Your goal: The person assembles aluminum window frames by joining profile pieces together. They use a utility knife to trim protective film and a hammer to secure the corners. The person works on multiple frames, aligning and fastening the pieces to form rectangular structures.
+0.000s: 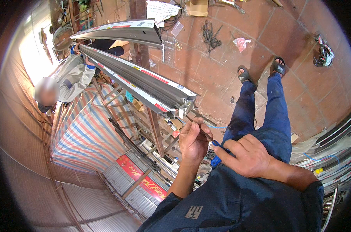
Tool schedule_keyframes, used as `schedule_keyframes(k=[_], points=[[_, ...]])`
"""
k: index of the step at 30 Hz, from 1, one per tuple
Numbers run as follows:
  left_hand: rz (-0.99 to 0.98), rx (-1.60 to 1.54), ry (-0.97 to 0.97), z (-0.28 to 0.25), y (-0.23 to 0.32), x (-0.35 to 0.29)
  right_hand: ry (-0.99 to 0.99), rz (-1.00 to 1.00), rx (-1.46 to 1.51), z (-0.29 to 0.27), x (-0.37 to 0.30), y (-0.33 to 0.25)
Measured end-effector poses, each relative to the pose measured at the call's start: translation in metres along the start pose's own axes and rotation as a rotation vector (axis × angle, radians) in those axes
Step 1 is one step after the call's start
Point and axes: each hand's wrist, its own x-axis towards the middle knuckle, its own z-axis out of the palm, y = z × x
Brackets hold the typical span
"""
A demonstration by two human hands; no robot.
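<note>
We see a big bar (144,79), long and dark with shiny stickers, and its near end sits close in front of our hands. A second bar (117,33) lies beside the big bar, on its far side. At the far end of the big bar, another person (71,73) in grey has a hand by it. To the left of the big bar we see a striped sheet (88,129) and, nearer to us, a red banner (138,176). To the right of the big bar is the red tile floor (260,23), with a bunch of dark cord (211,36), a pink bag (241,44) and, farther off, a black bag (323,51). The end of the big bar fills the space just ahead of our left hand (193,141). That hand has its thumb and fingers pinched on a thin dark rod (208,137), which slants from near the big bar's end back toward our right hand (248,156). Our right hand is curled around a blue handle (215,160), just beside the rod. We cannot tell if the rod and handle are joined.
</note>
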Motion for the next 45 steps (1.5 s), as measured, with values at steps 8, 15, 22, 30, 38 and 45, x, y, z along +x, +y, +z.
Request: schedule_keyframes(k=[8, 15, 22, 30, 38, 45], points=[[-0.029, -0.075, -0.028, 0.000, -0.001, 0.000, 0.038, 0.006, -0.007, 0.011, -0.001, -0.001], [0.029, 0.044, -0.026, 0.005, -0.017, -0.004, 0.191, 1.286, 1.719, 0.017, 0.007, -0.007], [-0.052, 0.406, -0.211, -0.066, -0.005, 0.002, 0.188, 1.491, 2.273, 0.048, -0.007, -0.010], [-0.103, -0.461, -0.194, -0.238, -0.021, 0.095, 0.079, 1.248, 2.122, 0.061, -0.018, -0.014], [0.195, -0.760, -0.494, -0.199, 0.034, 0.138, 0.610, 1.035, 1.470, 0.053, -0.053, -0.029], [0.016, -0.718, -0.321, -0.174, 0.029, 0.164, 1.070, 1.195, 0.797, 0.051, -0.058, -0.060]])
